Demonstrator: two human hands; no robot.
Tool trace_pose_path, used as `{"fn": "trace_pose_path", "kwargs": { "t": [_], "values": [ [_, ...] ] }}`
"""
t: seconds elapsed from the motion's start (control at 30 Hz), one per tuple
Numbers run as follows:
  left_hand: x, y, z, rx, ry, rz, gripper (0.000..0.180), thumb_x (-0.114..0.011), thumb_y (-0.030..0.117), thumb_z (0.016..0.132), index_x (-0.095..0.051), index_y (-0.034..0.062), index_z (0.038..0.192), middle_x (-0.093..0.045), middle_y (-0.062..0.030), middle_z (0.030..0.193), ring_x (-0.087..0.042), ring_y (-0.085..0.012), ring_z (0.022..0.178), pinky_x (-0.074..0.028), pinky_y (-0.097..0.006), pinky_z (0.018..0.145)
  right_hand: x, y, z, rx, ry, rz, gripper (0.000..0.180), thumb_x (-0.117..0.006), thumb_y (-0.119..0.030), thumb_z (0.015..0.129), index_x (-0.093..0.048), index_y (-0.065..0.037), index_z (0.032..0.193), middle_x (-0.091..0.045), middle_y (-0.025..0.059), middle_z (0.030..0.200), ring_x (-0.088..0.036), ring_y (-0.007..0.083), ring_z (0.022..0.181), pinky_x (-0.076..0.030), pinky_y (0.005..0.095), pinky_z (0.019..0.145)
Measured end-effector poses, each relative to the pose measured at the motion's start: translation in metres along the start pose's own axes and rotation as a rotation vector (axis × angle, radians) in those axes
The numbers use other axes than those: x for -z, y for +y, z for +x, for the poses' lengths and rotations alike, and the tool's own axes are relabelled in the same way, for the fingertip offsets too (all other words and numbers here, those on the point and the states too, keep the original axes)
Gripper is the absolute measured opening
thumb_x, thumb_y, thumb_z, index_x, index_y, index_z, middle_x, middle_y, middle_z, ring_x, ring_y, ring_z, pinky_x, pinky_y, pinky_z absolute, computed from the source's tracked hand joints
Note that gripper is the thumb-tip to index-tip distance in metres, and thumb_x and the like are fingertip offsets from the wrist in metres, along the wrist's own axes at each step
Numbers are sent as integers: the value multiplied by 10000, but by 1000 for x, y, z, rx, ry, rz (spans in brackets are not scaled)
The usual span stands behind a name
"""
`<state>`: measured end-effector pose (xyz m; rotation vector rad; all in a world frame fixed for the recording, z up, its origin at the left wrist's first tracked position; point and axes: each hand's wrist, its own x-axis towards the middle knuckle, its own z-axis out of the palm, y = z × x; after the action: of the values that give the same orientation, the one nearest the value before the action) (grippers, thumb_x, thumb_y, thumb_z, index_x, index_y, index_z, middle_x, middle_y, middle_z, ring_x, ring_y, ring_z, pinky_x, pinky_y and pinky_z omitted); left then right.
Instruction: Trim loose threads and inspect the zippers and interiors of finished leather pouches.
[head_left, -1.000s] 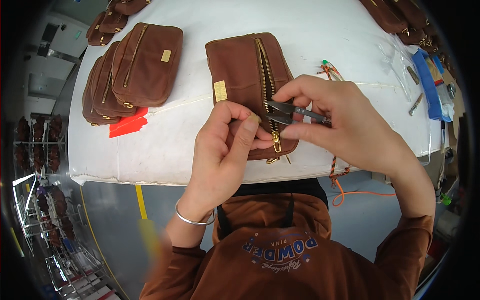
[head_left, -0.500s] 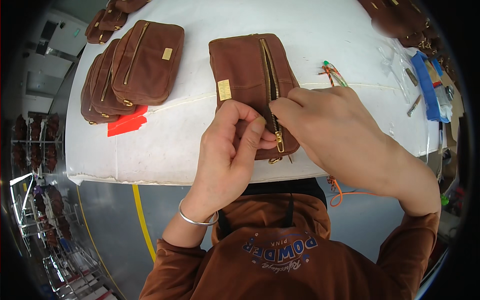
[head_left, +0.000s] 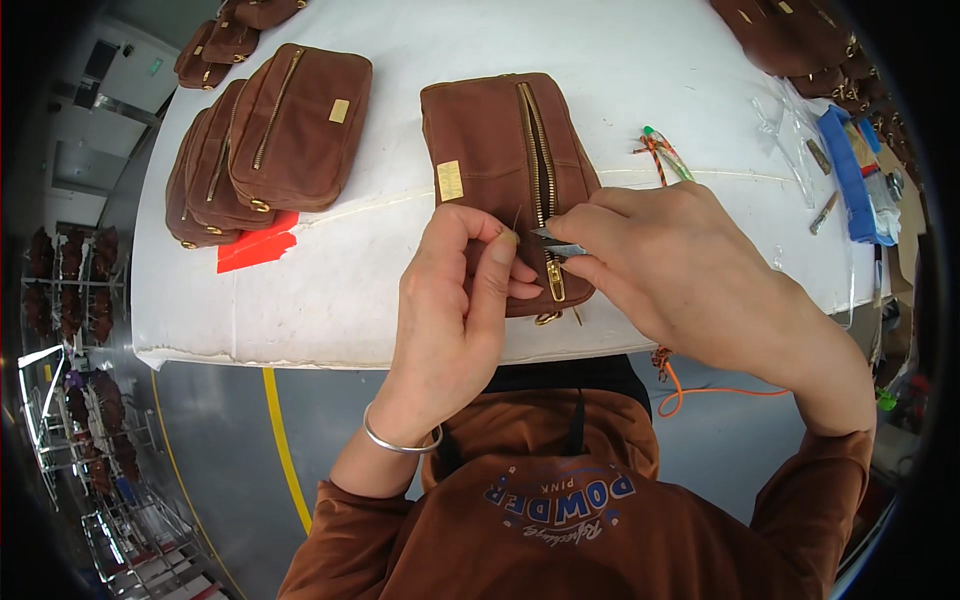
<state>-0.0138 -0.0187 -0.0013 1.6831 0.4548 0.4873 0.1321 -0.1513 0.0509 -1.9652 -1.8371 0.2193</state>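
Brown zip pouch (head_left: 490,160) lies flat near front edge of white table (head_left: 640,60), brass zipper (head_left: 538,160) running lengthwise, gold label on its face. L hand (head_left: 455,310) pinches a thin thread at pouch's lower end, fingers closed narrow. R hand (head_left: 680,270) grips small metal snips (head_left: 560,245), tips just beside zipper pull. Stack of like pouches (head_left: 265,140) at far left, on red tape patch (head_left: 255,245). Blue tool tray (head_left: 850,170) at right; orange cord (head_left: 700,385) hangs off table edge.

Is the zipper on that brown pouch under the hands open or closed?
Closed, as far as it shows: the brown pouch has its brass zipper meshed along the visible length, the pull by the right hand.
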Motion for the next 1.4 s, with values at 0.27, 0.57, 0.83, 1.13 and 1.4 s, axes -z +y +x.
{"fn": "trace_pose_path", "kwargs": {
  "t": [0.27, 0.57, 0.83, 1.13, 1.4],
  "values": [
    [-1, 1, 0, 5, -3, -29, 62, -471, 29, 1005, -468, -32, 1003, -577, -79, 845, -627, -110, 750, -580, -256, 697, 1, 1, -1, -9, -59, -22, 208, -674, -59, 819, -621, -2, 1012, -632, 134, 827, -636, 337, 740, -500, 406, 628],
    [-1, 0, -1, -32, -8, -58, 58, -459, 26, 1008, -463, -32, 1008, -564, -72, 869, -610, -98, 767, -582, -255, 712, -1, -1, 0, -2, -40, -10, 185, -662, -42, 828, -620, -2, 1003, -620, 125, 790, -640, 327, 707, -501, 400, 601],
    [-2, -6, -1, -116, -22, -50, 41, -464, 15, 1002, -467, -25, 1014, -552, -74, 892, -603, -105, 764, -565, -249, 691, -2, 0, 1, 44, -31, 9, 156, -642, -20, 818, -588, 1, 963, -617, 135, 784, -631, 342, 702, -493, 408, 594],
    [66, 14, -45, -214, -75, 156, 95, -636, 30, 887, -550, 4, 854, -576, -86, 871, -561, -132, 748, -469, -277, 670, -3, 3, -11, -63, -44, 78, 157, -650, -57, 864, -612, -15, 1010, -648, 151, 824, -637, 347, 721, -489, 400, 614],
    [55, 22, -44, -379, 60, 592, 270, -830, 52, 682, -687, 29, 909, -637, -87, 861, -617, -209, 789, -495, -310, 695, -10, 11, -20, -79, 22, 232, 123, -639, -81, 870, -559, 11, 885, -632, 172, 799, -632, 387, 744, -485, 454, 639]
  ]
}}
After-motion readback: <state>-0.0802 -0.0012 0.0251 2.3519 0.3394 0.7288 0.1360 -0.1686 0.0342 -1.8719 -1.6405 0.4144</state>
